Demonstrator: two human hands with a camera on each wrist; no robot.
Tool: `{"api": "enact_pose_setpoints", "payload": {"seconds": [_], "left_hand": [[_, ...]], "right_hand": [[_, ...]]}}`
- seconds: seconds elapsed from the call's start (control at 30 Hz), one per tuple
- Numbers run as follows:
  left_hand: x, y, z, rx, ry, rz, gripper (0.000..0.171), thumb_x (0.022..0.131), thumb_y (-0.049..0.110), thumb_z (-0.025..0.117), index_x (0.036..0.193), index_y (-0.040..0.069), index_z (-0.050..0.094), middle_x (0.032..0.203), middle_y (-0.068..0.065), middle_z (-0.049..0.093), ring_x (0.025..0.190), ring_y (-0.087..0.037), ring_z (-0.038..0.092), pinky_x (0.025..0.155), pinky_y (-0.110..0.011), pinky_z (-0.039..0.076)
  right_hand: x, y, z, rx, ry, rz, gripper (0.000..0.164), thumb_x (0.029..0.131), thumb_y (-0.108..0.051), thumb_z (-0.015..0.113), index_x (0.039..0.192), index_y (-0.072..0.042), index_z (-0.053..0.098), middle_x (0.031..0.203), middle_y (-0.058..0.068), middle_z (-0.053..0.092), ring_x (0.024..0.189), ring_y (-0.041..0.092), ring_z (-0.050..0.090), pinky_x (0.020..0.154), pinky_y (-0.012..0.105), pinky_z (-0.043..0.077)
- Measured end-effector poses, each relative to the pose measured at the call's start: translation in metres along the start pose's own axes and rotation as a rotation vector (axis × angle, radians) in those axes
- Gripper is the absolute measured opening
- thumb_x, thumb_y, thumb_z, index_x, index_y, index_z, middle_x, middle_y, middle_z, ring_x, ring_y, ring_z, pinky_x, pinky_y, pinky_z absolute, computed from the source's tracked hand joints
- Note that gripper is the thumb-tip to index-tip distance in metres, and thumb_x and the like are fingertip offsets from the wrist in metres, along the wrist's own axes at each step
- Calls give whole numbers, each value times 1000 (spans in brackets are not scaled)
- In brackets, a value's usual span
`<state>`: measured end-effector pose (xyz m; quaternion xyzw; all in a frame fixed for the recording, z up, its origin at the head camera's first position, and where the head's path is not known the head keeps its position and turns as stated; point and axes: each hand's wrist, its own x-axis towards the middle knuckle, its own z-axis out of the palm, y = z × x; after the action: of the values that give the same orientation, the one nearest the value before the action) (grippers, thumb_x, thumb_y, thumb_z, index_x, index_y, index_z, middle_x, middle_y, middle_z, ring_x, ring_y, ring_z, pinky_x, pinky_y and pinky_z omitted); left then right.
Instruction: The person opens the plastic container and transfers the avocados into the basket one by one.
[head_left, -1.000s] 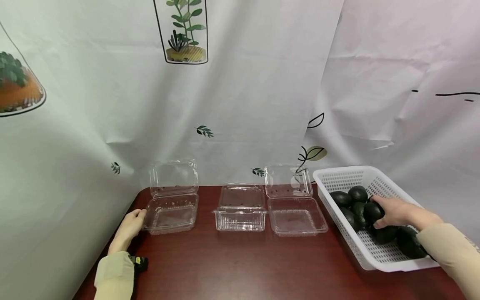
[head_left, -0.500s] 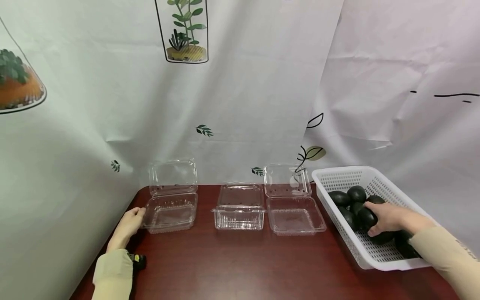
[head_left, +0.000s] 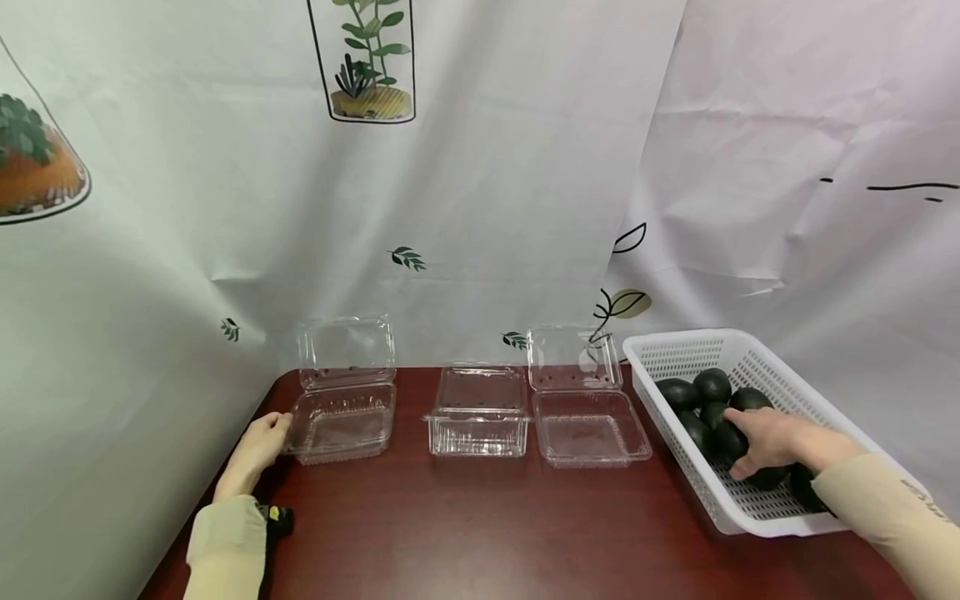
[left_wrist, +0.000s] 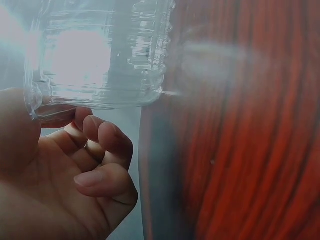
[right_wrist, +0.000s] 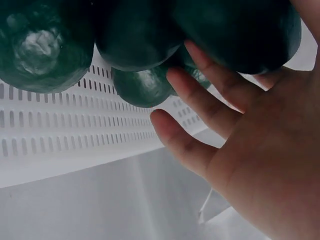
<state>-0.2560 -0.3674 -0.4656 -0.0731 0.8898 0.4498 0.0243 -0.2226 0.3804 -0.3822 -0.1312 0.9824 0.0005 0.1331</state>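
My left hand (head_left: pixel 261 444) is at the left edge of an open clear plastic clamshell container (head_left: pixel 341 423). In the left wrist view, the thumb and index finger pinch the container's rim (left_wrist: pixel 34 102), while the other fingers curl loosely below. My right hand (head_left: pixel 776 437) reaches into a white basket (head_left: pixel 723 518) and grips a dark green avocado (head_left: pixel 727 443), thumb on the near side and fingers over the far side. In the right wrist view, that avocado (right_wrist: pixel 245 30) rests against the fingers, with several more avocados (right_wrist: pixel 45 45) around it. The palm hides part of the pile.
A second clamshell container (head_left: pixel 477 433) stands mid-table with its lid lowered. To its right is another open container (head_left: pixel 588 429), lid upright. The brown table (head_left: pixel 465 525) backs onto a printed white curtain (head_left: pixel 480 183).
My right hand has moved a little left and down inside the basket with the avocado, uncovering another avocado behind it. The left hand stays at the container's edge.
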Motion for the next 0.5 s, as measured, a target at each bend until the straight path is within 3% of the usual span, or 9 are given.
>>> {"api": "enact_pose_setpoints", "payload": {"seconds": [0.23,0.37,0.5], "left_hand": [[-1,2,0,-7,-3,5,37,107,34,32,82,7,39,66,-3,41,52,-17,38,52,-34,38],[-1,2,0,-11,-2,8,38,107,34,32,82,7,39,66,-3,41,52,-17,38,53,-35,38],[-1,1,-1,-4,-11,3,37,107,34,31,82,8,39,67,-3,41,52,-17,38,54,-35,39]], "right_hand": [[-4,1,0,8,36,19,107,58,-61,84,132,5,44,118,41,48,107,62,46,76,69,42],[-6,1,0,-2,96,-6,105,58,-60,85,132,1,44,115,37,50,102,61,49,72,68,43],[-9,0,-2,-22,151,-5,111,57,-65,82,138,-4,38,122,36,47,108,61,45,75,73,39]]}}
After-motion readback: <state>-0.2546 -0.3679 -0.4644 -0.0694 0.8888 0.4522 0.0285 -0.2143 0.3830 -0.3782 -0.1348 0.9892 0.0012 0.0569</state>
